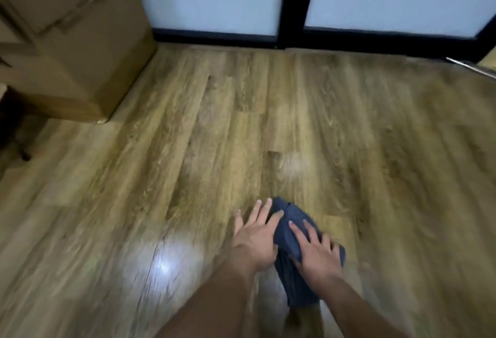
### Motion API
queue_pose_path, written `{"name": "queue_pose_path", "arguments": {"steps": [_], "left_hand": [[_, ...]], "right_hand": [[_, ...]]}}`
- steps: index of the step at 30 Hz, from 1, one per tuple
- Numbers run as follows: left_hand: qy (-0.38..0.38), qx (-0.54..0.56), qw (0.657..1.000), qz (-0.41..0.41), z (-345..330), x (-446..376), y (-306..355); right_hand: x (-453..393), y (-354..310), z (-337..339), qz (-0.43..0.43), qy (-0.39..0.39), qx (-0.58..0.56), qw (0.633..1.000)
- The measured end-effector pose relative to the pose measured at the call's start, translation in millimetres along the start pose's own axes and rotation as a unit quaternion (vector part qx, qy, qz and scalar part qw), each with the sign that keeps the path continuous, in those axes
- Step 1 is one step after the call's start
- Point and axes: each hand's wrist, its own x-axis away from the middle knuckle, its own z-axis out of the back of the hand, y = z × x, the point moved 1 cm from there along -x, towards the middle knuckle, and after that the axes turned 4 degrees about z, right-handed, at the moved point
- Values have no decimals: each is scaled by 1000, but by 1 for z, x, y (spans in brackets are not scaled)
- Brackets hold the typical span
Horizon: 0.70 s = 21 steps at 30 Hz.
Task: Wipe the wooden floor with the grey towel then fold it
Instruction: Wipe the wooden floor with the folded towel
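Nearest the camera, two bare forearms reach down to the towel (pixel 291 233), a bunched grey-blue cloth lying on the wooden floor (pixel 268 112) low and just right of centre. Right hand (pixel 318 250): fingers spread and straight, pressing flat on the cloth's right half. Left hand (pixel 255 235): fingers likewise straight; the thumb-side fingers rest on the cloth's left edge, the outer ones on bare boards. Neither hand curls round the fabric. Motion blur smears the frame, so the cloth's trailing end toward the body is probably a loose tail rather than a fold.

Stage, as judged: wiping is under way; folding not yet begun. Risk: with flat palms and no grip, the crumpled cloth may slide out or roll up under the push, leaving streaks; the left hand, half off the cloth, could skid on the glossy boards, where pale light glare (pixel 163 265) shows.

Farther off, a cardboard box (pixel 80 50) stands at upper left, and frosted panels in a dark frame (pixel 295 4) close the far edge, well apart from the hands.
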Motion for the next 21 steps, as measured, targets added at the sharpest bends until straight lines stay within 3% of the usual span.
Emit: {"name": "queue_pose_path", "arguments": {"steps": [5, 9, 14, 21], "left_hand": [[-41, -40, 987, -148, -31, -28, 46], [-40, -14, 992, -123, -71, -56, 86], [-30, -9, 992, -126, -73, -100, 122], [0, 21, 993, -120, -63, -151, 168]], "right_hand": [[15, 40, -10, 38, 31, 29, 998], [12, 96, -12, 69, 86, 29, 993], [-9, 150, 15, 93, 126, 44, 987], [-41, 207, 41, 55, 124, -2, 991]]}}
